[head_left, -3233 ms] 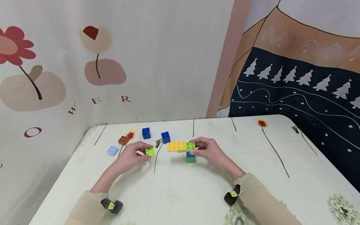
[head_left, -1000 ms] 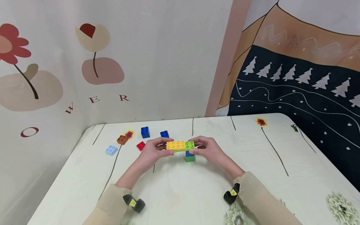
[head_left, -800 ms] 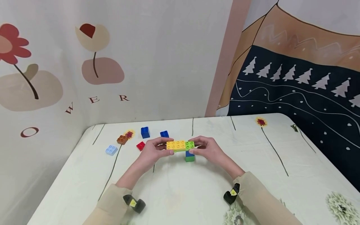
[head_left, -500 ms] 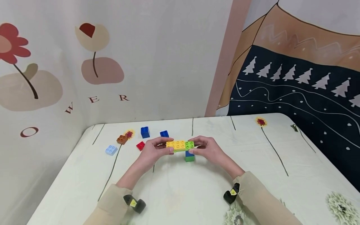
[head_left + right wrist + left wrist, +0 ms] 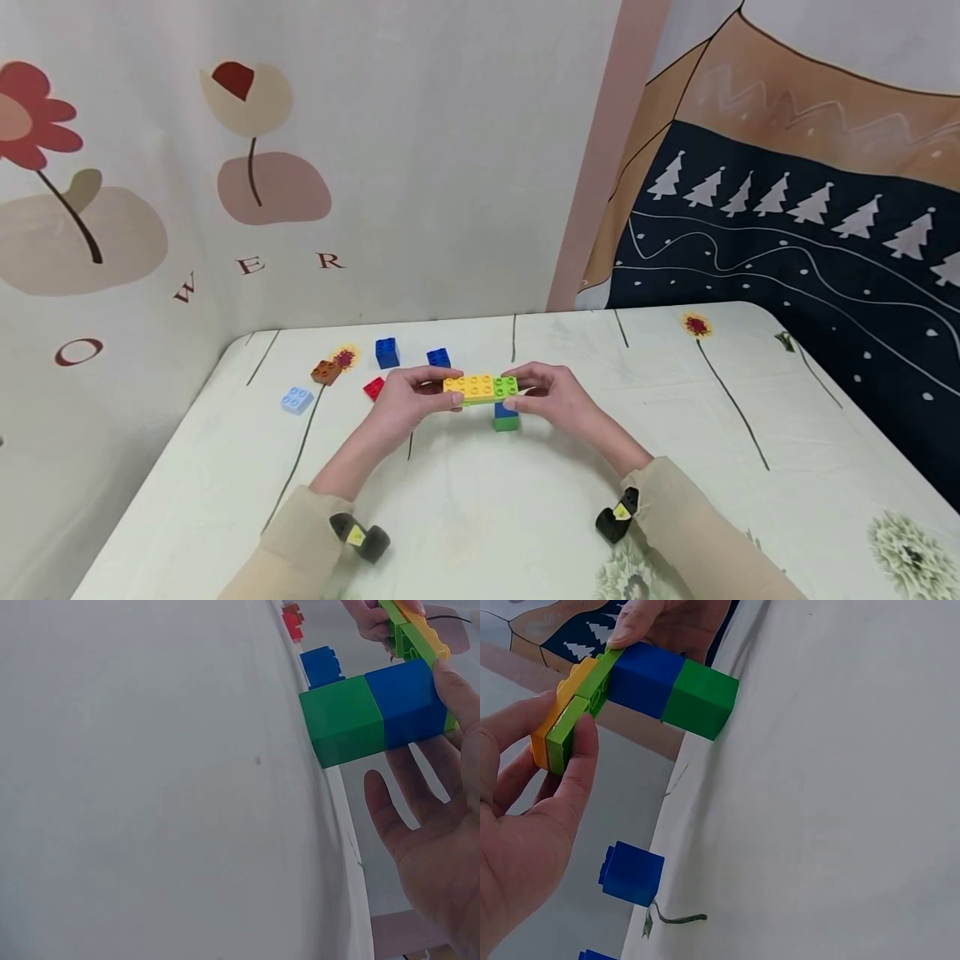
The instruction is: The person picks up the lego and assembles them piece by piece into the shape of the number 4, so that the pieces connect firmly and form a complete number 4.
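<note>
A yellow toy brick [image 5: 470, 387] tops a built piece, level with a lime green end [image 5: 506, 387]. Under the right end come a blue brick [image 5: 646, 679] and a green brick [image 5: 700, 699] at the bottom. My left hand [image 5: 405, 408] pinches the left end, thumb and fingers on the yellow brick and a small lime brick [image 5: 567, 733] beneath it. At the other end, my right hand [image 5: 558, 400] grips the lime part just above the blue brick. Its lower fingers [image 5: 384, 810] hang apart from the bricks. Whether the green brick touches the table is hard to tell.
Behind and left of the hands lie loose bricks: two blue, one at the back [image 5: 387, 352] and one nearer [image 5: 438, 357], a red one [image 5: 374, 388], a brown one [image 5: 326, 372] and a light blue one [image 5: 297, 401]. A flower-print cloth [image 5: 465, 517] covers the table.
My left hand has moved right, bringing the small lime brick under the yellow brick's left end, and a red brick now shows behind it. Over the last second both hands stay nearly still.
</note>
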`<state>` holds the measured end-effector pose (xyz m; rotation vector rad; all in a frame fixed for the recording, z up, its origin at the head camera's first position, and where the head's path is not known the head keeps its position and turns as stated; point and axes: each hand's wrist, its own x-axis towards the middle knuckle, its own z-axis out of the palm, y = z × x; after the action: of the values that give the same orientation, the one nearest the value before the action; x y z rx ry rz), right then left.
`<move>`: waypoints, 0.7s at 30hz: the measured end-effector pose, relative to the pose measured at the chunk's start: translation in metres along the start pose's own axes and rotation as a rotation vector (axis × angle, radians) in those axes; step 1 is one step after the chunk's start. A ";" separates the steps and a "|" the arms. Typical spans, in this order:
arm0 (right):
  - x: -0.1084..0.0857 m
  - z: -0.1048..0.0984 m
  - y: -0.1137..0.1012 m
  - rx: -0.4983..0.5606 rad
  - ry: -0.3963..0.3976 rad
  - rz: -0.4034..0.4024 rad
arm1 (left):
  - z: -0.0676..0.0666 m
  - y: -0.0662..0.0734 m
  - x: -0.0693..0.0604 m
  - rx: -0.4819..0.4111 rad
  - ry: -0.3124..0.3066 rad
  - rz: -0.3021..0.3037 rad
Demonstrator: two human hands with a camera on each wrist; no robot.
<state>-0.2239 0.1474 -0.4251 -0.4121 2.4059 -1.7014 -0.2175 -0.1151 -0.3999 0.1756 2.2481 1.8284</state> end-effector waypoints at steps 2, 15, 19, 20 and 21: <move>0.000 0.000 0.000 -0.001 -0.003 0.000 | -0.001 0.001 0.000 0.004 0.000 -0.004; 0.000 0.001 -0.001 0.007 -0.007 -0.011 | -0.002 0.001 0.004 0.002 0.000 0.008; 0.000 0.001 -0.001 0.006 -0.006 -0.003 | -0.001 0.001 0.004 -0.001 -0.002 0.017; 0.000 0.001 0.000 0.005 -0.005 0.000 | -0.001 0.001 0.004 -0.001 -0.002 0.018; 0.000 0.001 0.000 0.005 -0.004 0.002 | -0.001 0.001 0.004 -0.001 -0.002 0.021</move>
<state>-0.2231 0.1466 -0.4252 -0.4118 2.3976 -1.7040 -0.2215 -0.1152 -0.3993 0.2014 2.2527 1.8386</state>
